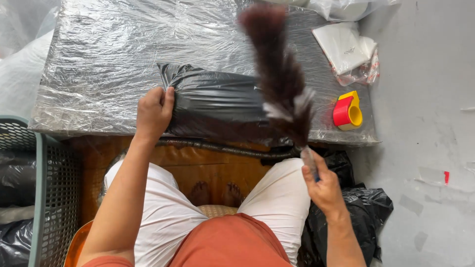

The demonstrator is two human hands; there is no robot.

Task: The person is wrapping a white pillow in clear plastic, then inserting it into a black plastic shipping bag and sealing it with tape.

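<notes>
Feather duster over a black parcel on the wrapped worktop.

My left hand (154, 112) grips the left end of the black plastic parcel (213, 101), lying mid-worktop (99, 59); my right hand (324, 188) clenches the handle of the brown feather duster (279, 74), blurred above the parcel's right end; a red-and-yellow tape dispenser (348, 111) sits right of the parcel.

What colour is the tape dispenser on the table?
The tape dispenser is red and yellow, seen clearly in the head view near the table's right edge.
</notes>
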